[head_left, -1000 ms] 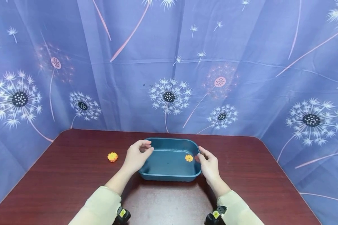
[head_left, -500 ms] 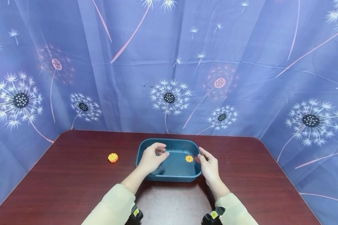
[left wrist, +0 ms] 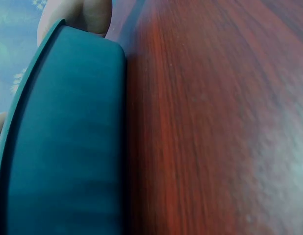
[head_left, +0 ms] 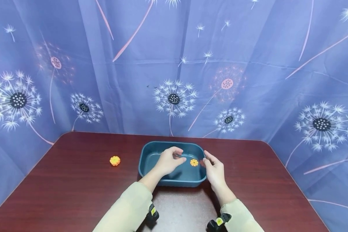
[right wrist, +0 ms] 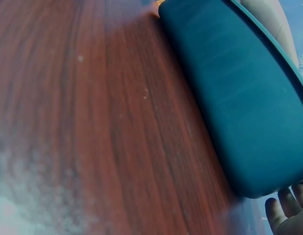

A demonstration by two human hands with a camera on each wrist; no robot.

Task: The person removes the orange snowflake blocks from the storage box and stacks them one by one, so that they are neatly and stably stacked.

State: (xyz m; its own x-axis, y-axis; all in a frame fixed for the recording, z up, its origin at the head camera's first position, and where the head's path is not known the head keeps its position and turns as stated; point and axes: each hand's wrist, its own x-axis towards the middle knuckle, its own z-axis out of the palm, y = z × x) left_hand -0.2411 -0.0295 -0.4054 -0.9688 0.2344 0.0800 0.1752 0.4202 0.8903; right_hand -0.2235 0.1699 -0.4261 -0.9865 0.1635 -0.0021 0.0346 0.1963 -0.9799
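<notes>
A dark teal rectangular tray stands on the table. Inside it, towards the right end, lies a small yellow-orange flower-shaped piece. My left hand is over the tray's middle, left of that piece, thumb and fingers apart with nothing seen between them. At the right end of the tray, my right hand holds the rim, thumb at the inner side. In the right wrist view, the right fingers show at the tray's outer end. Left of the tray, another yellow-orange flower-shaped piece lies on the table.
The dark red wooden table has rounded far corners. A blue curtain printed with dandelions hangs behind it and along both sides. Both sleeves are pale, with a small black camera at each wrist.
My left hand has moved right, from the tray's left rim to over its middle, close to the flower-shaped piece. My right hand stays at the right rim; tray and pieces have not moved.
</notes>
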